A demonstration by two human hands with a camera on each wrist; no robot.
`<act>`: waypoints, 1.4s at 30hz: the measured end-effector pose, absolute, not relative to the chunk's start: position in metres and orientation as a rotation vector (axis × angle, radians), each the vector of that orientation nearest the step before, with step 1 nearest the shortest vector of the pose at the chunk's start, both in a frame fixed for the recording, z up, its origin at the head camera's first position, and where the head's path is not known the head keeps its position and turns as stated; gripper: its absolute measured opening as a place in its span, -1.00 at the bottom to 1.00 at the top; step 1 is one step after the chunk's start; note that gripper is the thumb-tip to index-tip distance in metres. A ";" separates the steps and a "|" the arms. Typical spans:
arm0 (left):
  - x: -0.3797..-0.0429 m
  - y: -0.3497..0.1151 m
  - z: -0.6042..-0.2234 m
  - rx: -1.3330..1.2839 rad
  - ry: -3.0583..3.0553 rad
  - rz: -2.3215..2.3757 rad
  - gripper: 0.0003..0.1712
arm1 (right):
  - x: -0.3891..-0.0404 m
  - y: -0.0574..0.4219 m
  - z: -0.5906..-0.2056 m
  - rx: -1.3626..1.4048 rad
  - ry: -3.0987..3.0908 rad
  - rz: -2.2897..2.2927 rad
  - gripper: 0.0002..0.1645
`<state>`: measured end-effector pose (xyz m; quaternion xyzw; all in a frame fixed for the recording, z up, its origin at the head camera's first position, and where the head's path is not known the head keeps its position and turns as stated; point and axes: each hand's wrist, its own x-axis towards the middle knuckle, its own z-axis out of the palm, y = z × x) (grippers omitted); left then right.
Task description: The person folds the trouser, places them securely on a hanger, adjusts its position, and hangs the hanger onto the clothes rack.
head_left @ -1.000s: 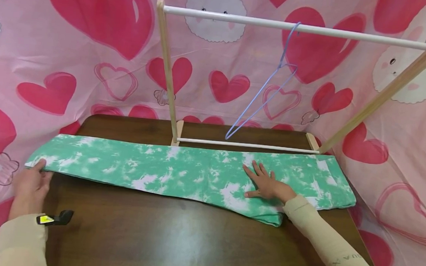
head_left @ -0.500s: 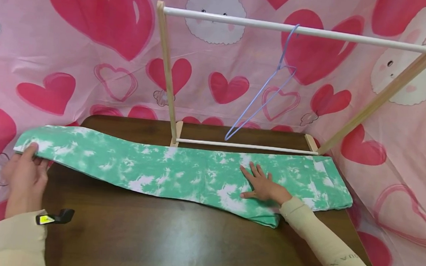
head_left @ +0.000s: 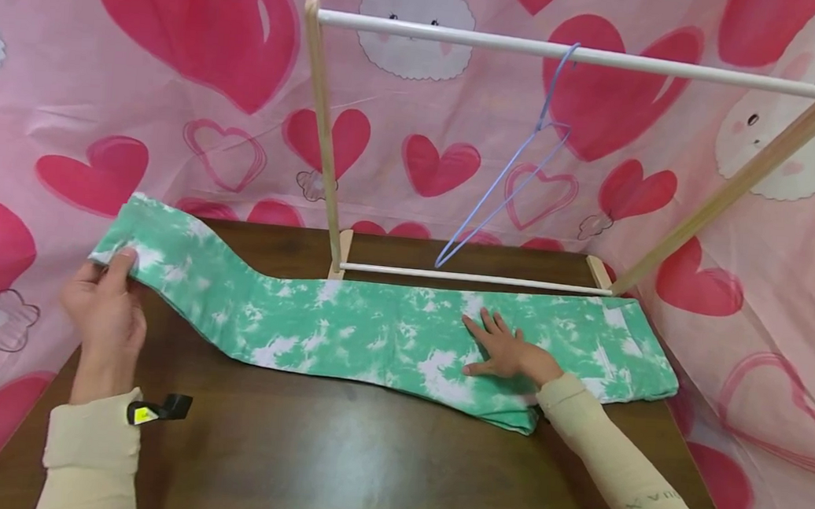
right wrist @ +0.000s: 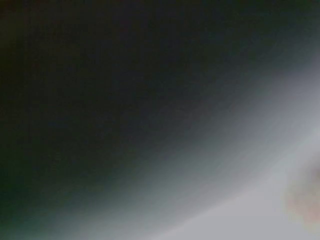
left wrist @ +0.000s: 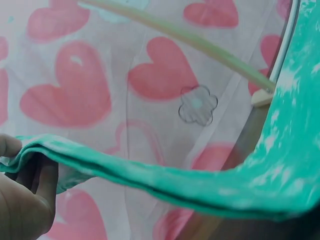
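A pair of green and white tie-dye trousers [head_left: 346, 325], folded lengthwise, lies across the table with the wider end at the right. My left hand [head_left: 108, 300] pinches the leg end at the far left, thumb on top and fingers beneath. In the left wrist view, that hand [left wrist: 30, 195] grips the cloth [left wrist: 150, 182], whose layered edge sags and then rises to the right. The lifted leg end is raised off the table. My right hand [head_left: 507, 352] rests flat with spread fingers on the wider part. The right wrist view is dark and blurred.
Behind the trousers stands a rack with wooden side posts [head_left: 325, 138] and a white top rail [head_left: 465, 36]. A blue hanger [head_left: 490, 193] hangs from it. The brown table [head_left: 337, 455] reaches back to a pink heart-patterned curtain [head_left: 239, 30].
My left hand has lifted the leg end off the table and carried it up and to the right, bending the cloth. The right hand stays in place on the trousers.
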<state>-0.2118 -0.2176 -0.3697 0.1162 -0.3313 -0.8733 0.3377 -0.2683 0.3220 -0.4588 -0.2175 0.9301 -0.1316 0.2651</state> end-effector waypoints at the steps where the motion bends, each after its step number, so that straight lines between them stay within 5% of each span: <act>1: -0.211 -0.213 -0.369 0.284 -0.898 -2.257 -0.59 | -0.268 0.321 -0.459 -0.586 2.514 -0.361 0.21; 18: -0.204 -0.130 -0.382 0.051 -1.728 -1.796 -0.75 | -0.268 0.324 -0.436 -0.703 2.408 -0.514 0.10; 35: -0.198 -0.037 -0.422 -0.190 -2.058 -1.679 -0.76 | -0.246 0.218 -0.424 -0.899 2.085 -1.320 -0.29; 42: -0.195 -0.023 -0.441 -0.681 -2.181 -1.512 -0.63 | -0.250 0.191 -0.421 -0.702 1.753 -1.726 -0.05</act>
